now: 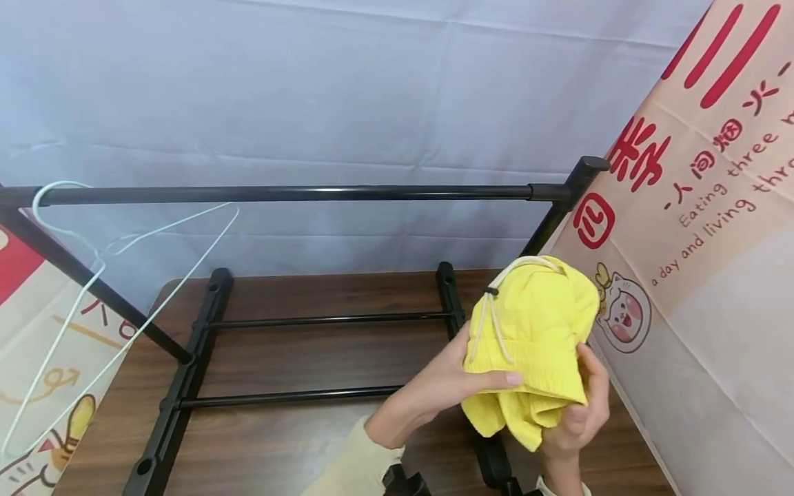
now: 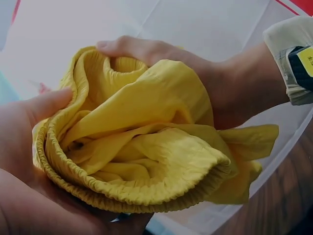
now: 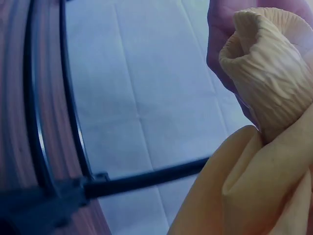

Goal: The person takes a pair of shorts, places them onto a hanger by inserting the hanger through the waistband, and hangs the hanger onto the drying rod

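A bunched yellow cloth garment (image 1: 527, 344) with a white drawstring (image 1: 499, 331) and a small dark cord stop is held up at the right of the rack; its exact kind is unclear. My left hand (image 1: 443, 379) grips its left side, thumb across the front and the other fingers hidden behind. On the lower right side, my right hand (image 1: 583, 406) holds the cloth between thumb and fingers. In the left wrist view, the garment's gathered elastic edge (image 2: 146, 196) faces the camera, opening into loose folds. Pale, gathered cloth (image 3: 279, 68) fills the right of the right wrist view.
A white wire hanger (image 1: 93, 269) hangs at the left end of the black rack's top bar (image 1: 310, 195). The rack's feet and two lower rods (image 1: 298, 397) stand on a brown wooden table (image 1: 279, 441). Printed cloth (image 1: 682, 207) hangs at the right, white cloth behind.
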The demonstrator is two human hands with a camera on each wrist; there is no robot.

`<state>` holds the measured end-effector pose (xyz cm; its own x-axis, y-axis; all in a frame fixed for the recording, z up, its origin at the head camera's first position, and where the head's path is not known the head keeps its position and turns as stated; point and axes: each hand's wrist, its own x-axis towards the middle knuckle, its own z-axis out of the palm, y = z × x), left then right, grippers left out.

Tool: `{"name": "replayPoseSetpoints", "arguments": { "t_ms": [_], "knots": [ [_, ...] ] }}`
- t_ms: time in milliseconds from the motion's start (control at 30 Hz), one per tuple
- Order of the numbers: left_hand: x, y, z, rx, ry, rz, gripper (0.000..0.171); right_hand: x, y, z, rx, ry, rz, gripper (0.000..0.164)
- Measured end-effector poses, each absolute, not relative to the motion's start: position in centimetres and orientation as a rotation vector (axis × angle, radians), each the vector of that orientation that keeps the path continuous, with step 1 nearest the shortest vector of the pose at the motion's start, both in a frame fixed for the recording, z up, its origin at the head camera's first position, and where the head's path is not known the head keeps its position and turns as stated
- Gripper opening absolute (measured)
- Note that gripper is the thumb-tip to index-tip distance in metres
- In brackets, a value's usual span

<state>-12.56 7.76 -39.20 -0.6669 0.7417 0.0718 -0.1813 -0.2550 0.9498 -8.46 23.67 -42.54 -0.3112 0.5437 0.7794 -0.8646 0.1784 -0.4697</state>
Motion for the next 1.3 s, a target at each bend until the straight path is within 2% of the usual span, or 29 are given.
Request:
{"name": "replayPoseSetpoints", "arguments": {
  "t_ms": [267,567,667,867,933,1067,1300],
  "knots": [
    [-12.7,3.5,-41.3,0.637,1.466,2.094,0.066,-9.7,21.1,-43.8,0.568,-1.306,1.545,0.067],
    [-14.1,-2.2,-44.3,0.445,1.591,2.145,0.055,-11.1,18.9,-44.5,0.567,-1.996,1.340,0.070],
    [-14.6,-3.4,-44.9,0.334,1.625,2.205,0.052,-11.5,17.7,-44.3,0.547,-2.268,1.294,0.078],
    [-15.3,-4.7,-45.2,0.237,1.665,2.299,0.053,-12.5,15.3,-44.5,0.536,-2.526,1.092,0.113],
    [-15.5,-5.0,-45.1,0.247,1.681,2.302,0.053,-13.0,14.7,-44.8,0.529,-2.519,1.052,0.116],
    [-15.5,-5.4,-44.7,0.305,1.754,2.260,0.056,-13.9,14.2,-45.0,0.493,-2.473,1.040,0.104],
    [-15.4,-6.2,-44.7,0.589,1.757,2.195,0.078,-15.2,14.2,-44.6,0.452,-2.337,1.226,0.077]
  ]
}}
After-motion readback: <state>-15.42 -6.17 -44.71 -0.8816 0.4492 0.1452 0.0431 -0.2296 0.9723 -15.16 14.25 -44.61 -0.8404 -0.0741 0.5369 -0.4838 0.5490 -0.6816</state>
